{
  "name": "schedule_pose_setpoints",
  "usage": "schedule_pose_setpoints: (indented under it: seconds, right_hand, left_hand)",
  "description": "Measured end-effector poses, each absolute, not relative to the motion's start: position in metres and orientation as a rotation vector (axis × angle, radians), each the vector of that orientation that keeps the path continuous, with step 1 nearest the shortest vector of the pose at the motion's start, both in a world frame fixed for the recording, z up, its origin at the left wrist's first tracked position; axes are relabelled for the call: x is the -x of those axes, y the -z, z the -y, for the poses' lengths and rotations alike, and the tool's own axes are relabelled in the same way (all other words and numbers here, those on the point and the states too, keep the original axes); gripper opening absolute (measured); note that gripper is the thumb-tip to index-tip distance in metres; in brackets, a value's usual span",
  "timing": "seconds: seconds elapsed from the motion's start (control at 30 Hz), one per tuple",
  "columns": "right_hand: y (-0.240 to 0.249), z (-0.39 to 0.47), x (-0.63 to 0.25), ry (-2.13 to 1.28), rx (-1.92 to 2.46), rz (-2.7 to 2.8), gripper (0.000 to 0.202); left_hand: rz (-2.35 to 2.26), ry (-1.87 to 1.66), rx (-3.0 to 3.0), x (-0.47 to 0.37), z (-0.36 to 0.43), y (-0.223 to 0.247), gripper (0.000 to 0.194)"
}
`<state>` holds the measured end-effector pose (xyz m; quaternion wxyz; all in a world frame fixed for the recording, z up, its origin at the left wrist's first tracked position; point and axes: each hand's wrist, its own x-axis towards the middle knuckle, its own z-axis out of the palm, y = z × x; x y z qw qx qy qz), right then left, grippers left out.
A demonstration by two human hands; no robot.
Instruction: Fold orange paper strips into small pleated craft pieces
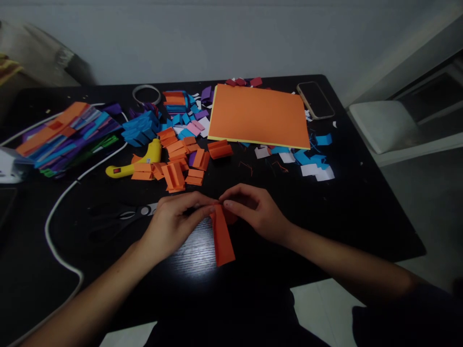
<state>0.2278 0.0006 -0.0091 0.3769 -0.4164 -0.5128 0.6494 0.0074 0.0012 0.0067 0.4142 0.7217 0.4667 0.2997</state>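
At the left of the frame, a bundle of folded strips (72,140) lies stacked lengthwise, probably to keep it tidy. Right of it sit blue folded pieces (139,129); below them, a yellow tool (135,161) lies among orange folded pieces (174,176), seemingly parked within reach. The scissors (135,212) lie left of centre, partly behind the left hand (177,221).

The left grip is pinched on the upper end of an orange paper strip (224,243), just below the frame's centre; its lower end hangs free toward the wearer. The right hand (253,209) meets it there, its grip also closed on that end, perhaps to steady a crease. At upper right, an orange sheet (258,115) lies over scraps, with a phone (315,100) beside it.

A white cable (48,231) curves down the left of the dark, wood-grained bench (343,217). A pale wall (181,43) stands behind; a white seat (383,125) shows at right. The lighting is dim.
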Motion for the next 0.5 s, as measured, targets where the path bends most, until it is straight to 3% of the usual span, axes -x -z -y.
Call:
schedule_pose_setpoints:
  seconds: [0.27,0.5]
  right_hand:
    - [0.0124,-0.0026,-0.2264,-2.002,0.984,0.991,0.026]
    - [0.0115,-0.0047,-0.227,-1.998,1.014,1.008,0.027]
  left_hand:
    - [-1.182,-0.897,-1.793,-0.0118,-0.0019,-0.0077,0.007]
    - [-1.237,-0.843,-1.797,-0.0118,0.0,-0.0054,0.008]
